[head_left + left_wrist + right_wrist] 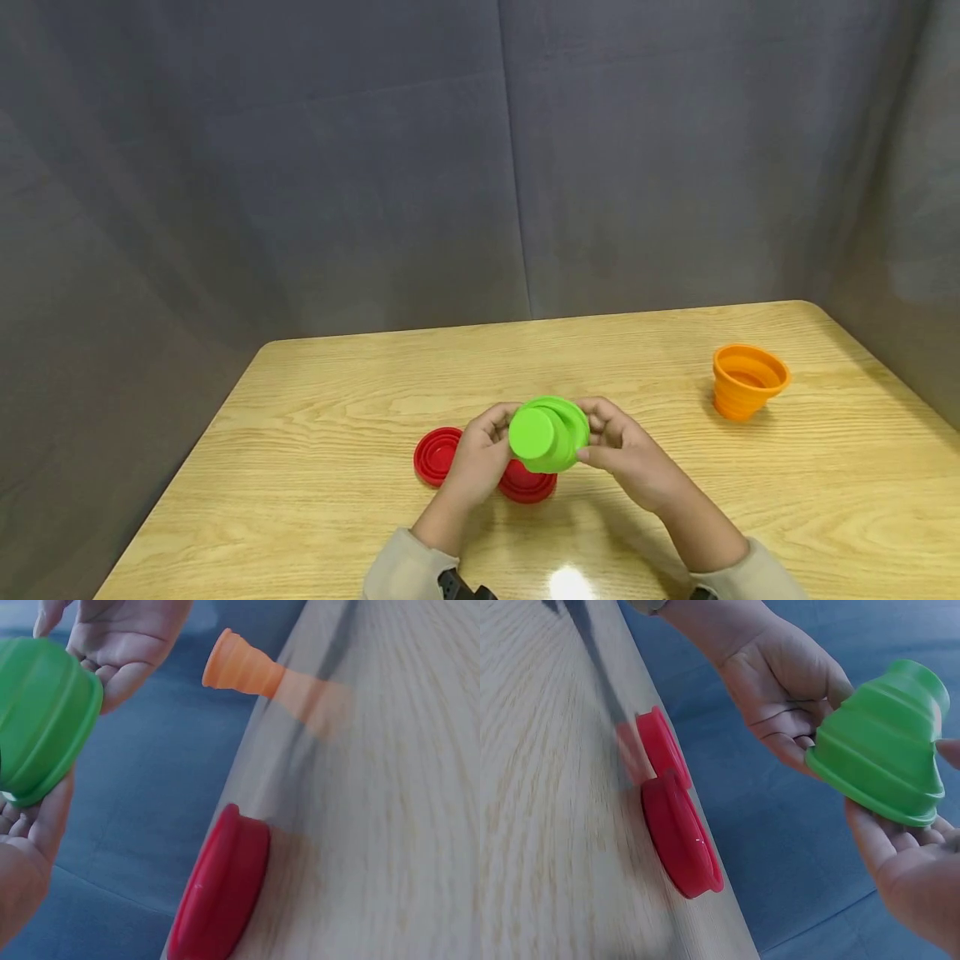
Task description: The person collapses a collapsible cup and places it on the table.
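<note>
Both hands hold a green collapsible cup (551,433) above the table, its small round base facing the head camera and its wide rim turned away. The left hand (480,454) grips its left side. On the opposite side, the right hand (626,458) pinches the rim between thumb and fingers. Ridged walls of the green cup (885,742) show extended, leaning to one side, in the right wrist view. Below the hands lie two flattened red collapsible cups: one red cup (437,457) is left of the left hand, while the other red cup (527,485) is partly hidden by the green one.
An orange collapsible cup (742,382) stands upright and extended at the right of the wooden table (337,400). Grey curtain cloth (390,208) hangs behind the table and along its sides.
</note>
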A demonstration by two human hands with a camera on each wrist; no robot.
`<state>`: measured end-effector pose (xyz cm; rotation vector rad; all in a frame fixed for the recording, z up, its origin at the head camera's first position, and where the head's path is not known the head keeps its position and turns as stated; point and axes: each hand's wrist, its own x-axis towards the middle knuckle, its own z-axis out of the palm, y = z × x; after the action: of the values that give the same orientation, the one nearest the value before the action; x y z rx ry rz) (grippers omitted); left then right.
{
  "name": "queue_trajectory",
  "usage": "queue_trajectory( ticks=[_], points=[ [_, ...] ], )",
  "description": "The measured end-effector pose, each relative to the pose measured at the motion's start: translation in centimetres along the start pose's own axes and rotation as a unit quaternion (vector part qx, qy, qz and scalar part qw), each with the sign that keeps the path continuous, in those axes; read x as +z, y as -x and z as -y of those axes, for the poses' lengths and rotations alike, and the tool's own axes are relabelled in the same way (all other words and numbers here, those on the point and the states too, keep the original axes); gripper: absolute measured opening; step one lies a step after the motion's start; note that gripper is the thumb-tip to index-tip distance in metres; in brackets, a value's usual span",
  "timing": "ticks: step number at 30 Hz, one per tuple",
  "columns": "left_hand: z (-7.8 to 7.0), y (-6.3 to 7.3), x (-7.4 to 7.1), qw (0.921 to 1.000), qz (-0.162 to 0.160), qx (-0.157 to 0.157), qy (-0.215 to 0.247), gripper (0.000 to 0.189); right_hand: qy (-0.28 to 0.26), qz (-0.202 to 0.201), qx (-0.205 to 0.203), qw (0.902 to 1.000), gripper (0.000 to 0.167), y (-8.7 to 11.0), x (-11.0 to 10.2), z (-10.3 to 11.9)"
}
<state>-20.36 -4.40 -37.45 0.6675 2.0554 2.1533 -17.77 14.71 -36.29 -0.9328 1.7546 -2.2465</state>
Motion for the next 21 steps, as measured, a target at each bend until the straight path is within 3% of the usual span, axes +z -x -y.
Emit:
queue_trajectory(
  ticks=[4,9,13,18,21],
  points=[
    [-0.4,0.0,0.1,0.9999,0.009,-0.006,0.012,0.025,-0.012,0.014,0.001,0.9998,0.043,0.0,0.0,0.0],
    [-0.7,0.0,0.3,0.9939,0.084,0.001,0.072,0.031,-0.008,-0.026,0.007,0.9996,0.036,-0.1,0.0,0.1],
    [-1.1,-0.3,0.3,0.9881,0.12,0.002,0.096,0.04,-0.005,-0.058,0.016,0.9982,0.028,-0.3,0.0,0.8],
    [-1.6,-0.9,0.6,0.9858,0.111,-0.007,0.126,0.037,0.014,-0.109,0.027,0.9935,0.03,-1.3,0.5,1.8],
    [-1.7,-1.4,0.8,0.9829,0.096,0.012,0.157,0.032,0.021,-0.128,0.025,0.9912,0.034,-2.1,0.8,2.2]
  ],
)
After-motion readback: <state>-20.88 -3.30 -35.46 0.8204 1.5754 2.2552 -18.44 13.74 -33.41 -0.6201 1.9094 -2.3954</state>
